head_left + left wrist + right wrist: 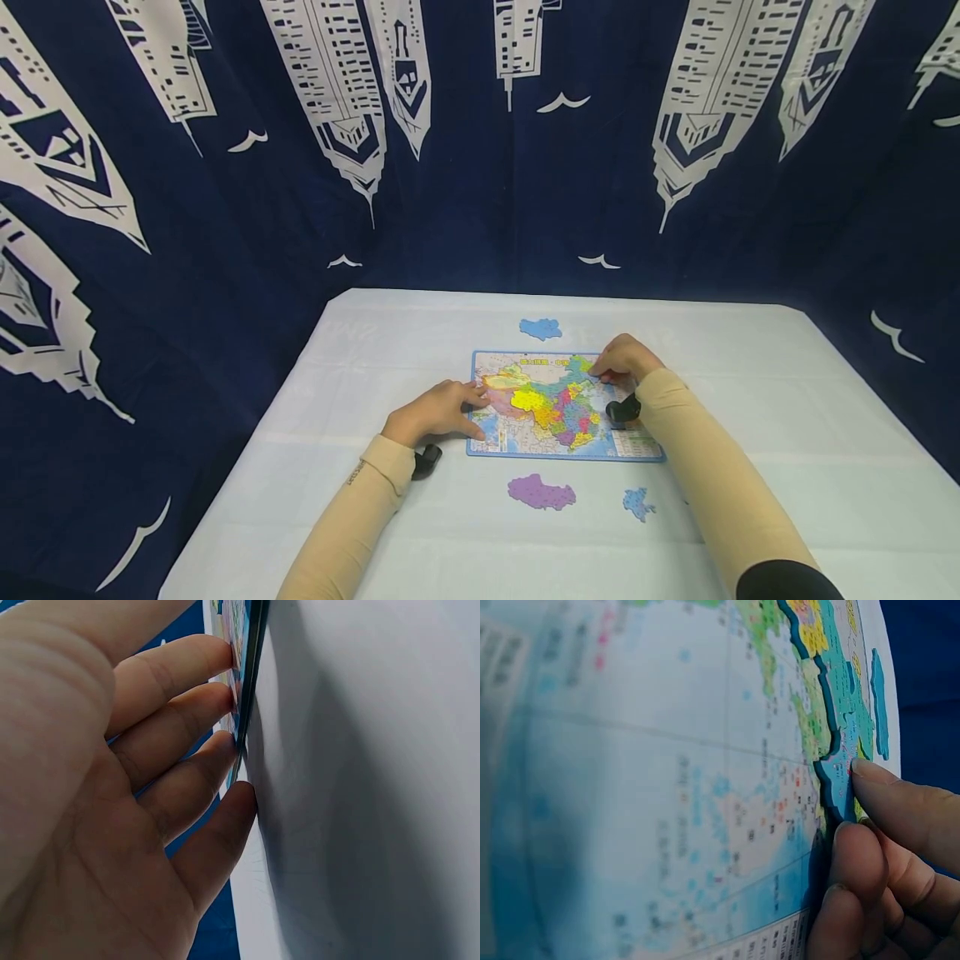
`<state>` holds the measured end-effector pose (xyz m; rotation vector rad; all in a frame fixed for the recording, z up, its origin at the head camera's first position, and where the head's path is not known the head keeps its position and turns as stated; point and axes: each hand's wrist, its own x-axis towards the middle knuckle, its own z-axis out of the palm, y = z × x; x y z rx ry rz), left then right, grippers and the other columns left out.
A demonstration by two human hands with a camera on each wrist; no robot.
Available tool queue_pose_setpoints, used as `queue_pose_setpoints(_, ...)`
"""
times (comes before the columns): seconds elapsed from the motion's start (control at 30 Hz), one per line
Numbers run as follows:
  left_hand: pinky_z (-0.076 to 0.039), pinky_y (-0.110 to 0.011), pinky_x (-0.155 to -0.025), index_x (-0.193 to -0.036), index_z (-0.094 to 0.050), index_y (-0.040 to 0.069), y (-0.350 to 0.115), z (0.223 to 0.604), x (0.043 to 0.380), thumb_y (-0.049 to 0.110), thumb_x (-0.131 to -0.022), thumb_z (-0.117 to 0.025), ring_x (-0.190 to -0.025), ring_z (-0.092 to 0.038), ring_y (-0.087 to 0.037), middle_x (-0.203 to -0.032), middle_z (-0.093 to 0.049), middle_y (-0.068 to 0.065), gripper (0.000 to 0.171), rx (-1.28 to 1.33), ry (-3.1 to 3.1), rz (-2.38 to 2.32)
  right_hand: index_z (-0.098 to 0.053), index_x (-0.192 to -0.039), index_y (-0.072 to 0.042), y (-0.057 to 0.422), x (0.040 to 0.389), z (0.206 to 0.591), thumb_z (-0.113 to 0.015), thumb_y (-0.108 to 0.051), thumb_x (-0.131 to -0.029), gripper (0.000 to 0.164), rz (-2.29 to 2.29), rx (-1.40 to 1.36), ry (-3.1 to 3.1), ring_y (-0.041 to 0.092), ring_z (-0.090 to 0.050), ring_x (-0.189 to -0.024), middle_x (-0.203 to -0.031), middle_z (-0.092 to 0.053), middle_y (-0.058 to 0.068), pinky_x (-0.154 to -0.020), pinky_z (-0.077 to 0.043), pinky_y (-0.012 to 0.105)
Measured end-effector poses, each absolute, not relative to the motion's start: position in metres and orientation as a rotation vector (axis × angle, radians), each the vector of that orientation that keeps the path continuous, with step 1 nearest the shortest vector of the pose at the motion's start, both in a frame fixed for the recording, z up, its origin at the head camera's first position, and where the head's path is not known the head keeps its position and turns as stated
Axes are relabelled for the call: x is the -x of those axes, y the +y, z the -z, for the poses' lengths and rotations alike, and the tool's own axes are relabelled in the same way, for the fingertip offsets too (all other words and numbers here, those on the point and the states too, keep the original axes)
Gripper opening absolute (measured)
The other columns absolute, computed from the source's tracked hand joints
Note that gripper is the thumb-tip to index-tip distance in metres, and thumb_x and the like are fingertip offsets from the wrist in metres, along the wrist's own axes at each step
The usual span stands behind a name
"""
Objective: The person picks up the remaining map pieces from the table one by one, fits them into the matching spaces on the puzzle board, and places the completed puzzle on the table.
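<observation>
A map puzzle board (510, 440) with a blue rim lies on the white table, with many coloured pieces in its middle. My left hand (438, 410) rests its fingertips on the board's left edge; the left wrist view shows the fingers (180, 735) fairly straight, touching the rim. At the map's upper right, my right hand (628, 360) pinches a light-blue puzzle piece (841, 769) between thumb and forefinger. That piece lies against the green and teal pieces beside it. The far side of the piece is hidden by the fingers.
Beyond the board lies a loose blue piece (541, 329). On the near side are a purple piece (542, 492) and a small blue piece (639, 503). A dark blue curtain (480, 217) with white building prints hangs behind the white table (360, 333).
</observation>
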<state>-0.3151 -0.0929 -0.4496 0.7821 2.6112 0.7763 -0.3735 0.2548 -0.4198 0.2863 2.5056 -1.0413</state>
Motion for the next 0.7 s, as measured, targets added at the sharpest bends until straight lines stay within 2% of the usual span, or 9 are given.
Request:
queue_pose_setpoints(0.13,-0.028,-0.045,-0.124,-0.131,-0.066,0.008,-0.0928,0.4505,0.3154,0.028,-0.074,-0.088,-0.151,-0.033,-0.026,-0.154,-0.047,-0.004,0.063,-0.785,2.611,-0.771,-0.067,-0.083,-0.001,0.2537,0.3709,0.4181,-0.076,-0.010,-0.087,0.013,1.040,-0.287,2.506,0.006,-0.057,-0.054,-0.057,-0.062,-0.002,-0.057,-0.050,0.018)
queue_pose_setpoints(0.7,-0.027,-0.046,-0.125,-0.131,-0.066,0.008,-0.0923,0.4490,0.3145,0.028,-0.074,-0.088,-0.151,-0.032,-0.024,-0.153,-0.048,-0.003,0.064,-0.792,2.608,-0.769,-0.067,-0.084,-0.001,0.2558,0.3714,0.4250,-0.077,-0.011,-0.086,0.013,1.046,-0.254,2.555,0.007,-0.057,-0.055,-0.057,-0.062,-0.002,-0.058,-0.051,0.020)
